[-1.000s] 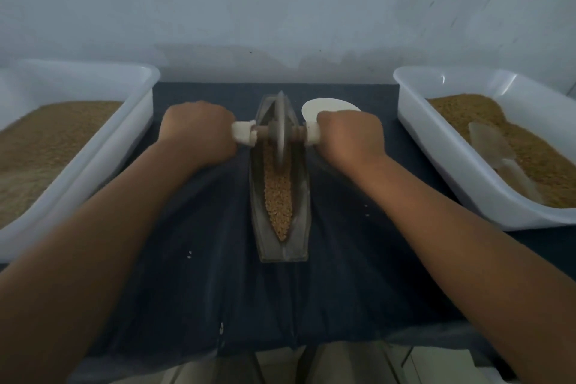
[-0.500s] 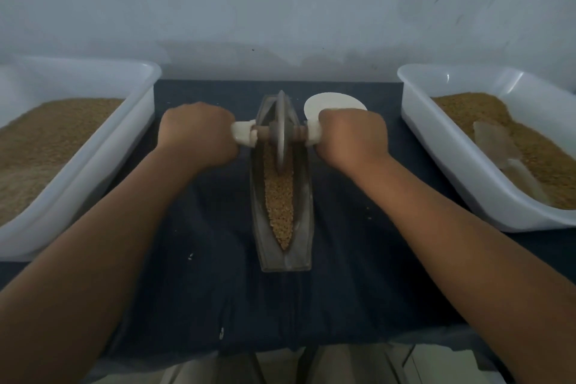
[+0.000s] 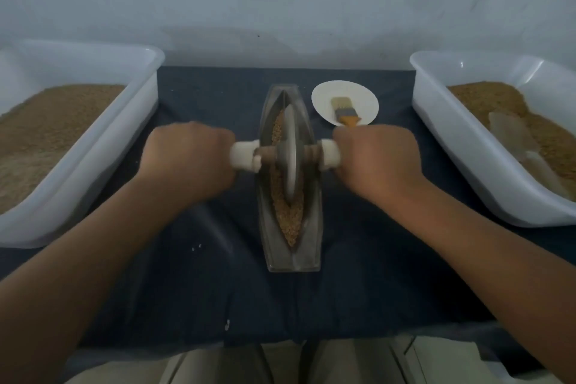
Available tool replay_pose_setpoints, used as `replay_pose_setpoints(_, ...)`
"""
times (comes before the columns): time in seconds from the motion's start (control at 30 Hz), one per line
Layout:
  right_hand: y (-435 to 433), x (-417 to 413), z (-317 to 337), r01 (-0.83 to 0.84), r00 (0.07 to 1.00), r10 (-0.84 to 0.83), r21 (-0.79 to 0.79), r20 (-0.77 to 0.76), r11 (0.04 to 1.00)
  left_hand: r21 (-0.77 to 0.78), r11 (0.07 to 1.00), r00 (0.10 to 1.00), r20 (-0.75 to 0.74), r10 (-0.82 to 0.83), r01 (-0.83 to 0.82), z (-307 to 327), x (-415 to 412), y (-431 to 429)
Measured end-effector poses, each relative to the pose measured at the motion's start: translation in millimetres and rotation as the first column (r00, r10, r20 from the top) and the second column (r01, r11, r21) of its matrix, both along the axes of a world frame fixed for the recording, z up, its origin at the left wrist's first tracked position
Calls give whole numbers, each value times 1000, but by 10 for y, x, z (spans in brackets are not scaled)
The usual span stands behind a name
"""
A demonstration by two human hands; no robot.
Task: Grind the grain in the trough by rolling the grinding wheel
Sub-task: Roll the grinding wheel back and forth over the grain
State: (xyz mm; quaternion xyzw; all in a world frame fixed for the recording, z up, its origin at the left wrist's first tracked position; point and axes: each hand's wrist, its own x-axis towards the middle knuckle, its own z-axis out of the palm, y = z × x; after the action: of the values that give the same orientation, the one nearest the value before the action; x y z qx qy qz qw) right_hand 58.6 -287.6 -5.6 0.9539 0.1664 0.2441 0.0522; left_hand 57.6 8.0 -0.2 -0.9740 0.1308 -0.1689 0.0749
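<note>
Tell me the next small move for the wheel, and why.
Probably roll the grinding wheel toward the near end of the trough. It sits about mid-trough, grain lies heaped just nearer than it, and the left hand and right hand both grip its handles.

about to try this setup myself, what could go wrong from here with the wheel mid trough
The left hand and right hand both grip the grinding wheel, so nothing holds the narrow trough; it may slide or tip on the cloth.
Grain piles toward the near end and could spill over the rim.
The right hand sits close to the brush handle at the plate edge; a forward stroke might knock it.
</note>
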Motion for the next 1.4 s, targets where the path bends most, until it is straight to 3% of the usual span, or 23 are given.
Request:
replay_pose_setpoints(0.17,158,574,96,109,994,-109,13,-18,994,-42,996,996,-55,71,-73,173,563,-201)
replay_pose_setpoints(0.3,106,320,67,77,997,-77,20,5,997,11,999,995,-97,39,-38,173,380,-135)
replay_pose_setpoints(0.5,-135,-258,-74,-41,999,41,-7,19,999,79,990,984,122,-128,119,-2,-180,52)
replay_pose_setpoints(0.7,123,405,22,86,995,-86,-10,41,996,-43,996,997,-30,72,-73,55,429,-120)
replay_pose_setpoints(0.93,80,202,38,46,999,-45,20,-26,999,34,999,997,-72,32,-30,159,289,-106)
replay_pose_setpoints(1.03,-65,-223,-13,-35,999,35,-20,36,999,90,995,999,30,-34,31,64,-158,-4)
replay_pose_setpoints(1.13,-114,-295,-33,-65,998,65,-3,-7,998,84,994,990,119,-78,68,32,-260,12)
replay_pose_setpoints(1.23,-12,27,-55,3,1000,-4,23,17,1000,50,998,1000,15,24,-25,66,68,-81)
replay_pose_setpoints(1.4,180,604,10,128,989,-132,60,67,990,-19,996,996,-36,86,-87,125,596,-183)
